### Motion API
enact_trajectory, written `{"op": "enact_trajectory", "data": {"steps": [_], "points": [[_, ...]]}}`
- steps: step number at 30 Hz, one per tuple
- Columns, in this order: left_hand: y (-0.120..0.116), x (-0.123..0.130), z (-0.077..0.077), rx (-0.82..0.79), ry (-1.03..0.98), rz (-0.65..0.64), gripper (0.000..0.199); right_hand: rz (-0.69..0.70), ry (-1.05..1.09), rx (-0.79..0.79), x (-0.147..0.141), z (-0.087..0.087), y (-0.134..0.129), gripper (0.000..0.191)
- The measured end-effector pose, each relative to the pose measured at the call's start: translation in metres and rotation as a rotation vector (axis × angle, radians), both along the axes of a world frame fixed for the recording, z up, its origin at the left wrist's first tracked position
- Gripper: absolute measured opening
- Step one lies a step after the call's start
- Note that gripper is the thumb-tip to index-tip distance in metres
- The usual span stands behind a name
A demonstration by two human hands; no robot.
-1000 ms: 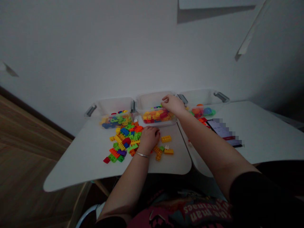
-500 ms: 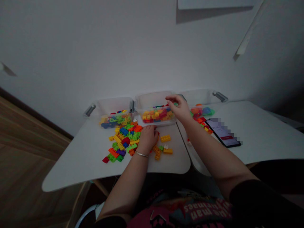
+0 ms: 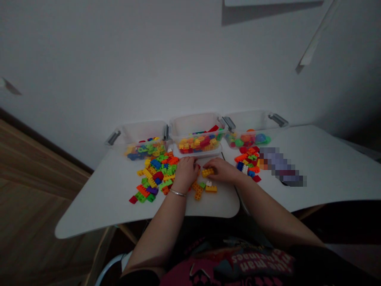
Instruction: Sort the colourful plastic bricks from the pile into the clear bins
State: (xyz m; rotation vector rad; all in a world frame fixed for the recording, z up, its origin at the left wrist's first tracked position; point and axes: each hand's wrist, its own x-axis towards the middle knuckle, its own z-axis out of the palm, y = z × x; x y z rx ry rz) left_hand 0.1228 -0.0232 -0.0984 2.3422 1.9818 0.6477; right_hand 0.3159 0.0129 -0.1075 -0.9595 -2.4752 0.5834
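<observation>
A mixed pile of coloured bricks (image 3: pixel 157 172) lies on the white table. At its right edge rests my left hand (image 3: pixel 186 172), fingers bent over something red that is mostly hidden. My right hand (image 3: pixel 222 170) has its thumb and fingers round a yellow brick (image 3: pixel 207 172) on the table, just right of my left hand. Nearer to me are an orange-yellow brick (image 3: pixel 211 189), a small white piece (image 3: pixel 208 183) and a few joined orange bricks (image 3: pixel 197 191). Behind my hands stands a clear bin (image 3: pixel 196 127) with bricks inside.
A left clear bin (image 3: pixel 143 131) and a right clear bin (image 3: pixel 247 121) hold more toy pieces. Another brick group (image 3: pixel 250 163) lies right of my right hand, beside a blurred phone (image 3: pixel 281 167). The white table (image 3: pixel 327 167) meets the wall behind.
My right hand has come down from above the middle bin to the yellow brick and closed round it. My left hand has stayed in place.
</observation>
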Motion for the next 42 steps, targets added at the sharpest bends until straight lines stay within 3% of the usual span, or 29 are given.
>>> {"op": "enact_trajectory", "data": {"steps": [8,19,22,26,30,35,39,42], "points": [[0.001,0.0,-0.001,0.007,-0.011,-0.014,0.023,-0.007,0.059,0.064,-0.002,-0.014,-0.004,0.03],[0.001,-0.001,-0.001,0.013,-0.009,-0.023,0.022,-0.101,0.02,0.12,-0.006,-0.015,-0.007,0.022],[0.001,-0.001,-0.002,0.015,-0.018,-0.021,0.022,-0.163,0.102,0.09,-0.007,-0.02,-0.005,0.023],[0.0,-0.001,0.0,0.002,-0.019,-0.016,0.023,-0.331,0.372,-0.025,-0.008,-0.022,-0.001,0.027],[-0.001,0.0,0.002,-0.008,-0.012,-0.018,0.024,-0.424,0.667,-0.016,-0.009,-0.008,0.004,0.031],[0.0,-0.001,0.001,-0.011,-0.015,-0.026,0.025,-0.434,0.905,-0.006,-0.016,0.022,0.018,0.036],[0.001,-0.001,-0.001,-0.017,-0.011,-0.021,0.025,-0.479,0.963,0.073,-0.022,0.051,0.036,0.035],[0.001,-0.001,-0.001,-0.019,-0.013,-0.023,0.026,-0.516,0.876,0.161,-0.024,0.071,0.049,0.036]]}}
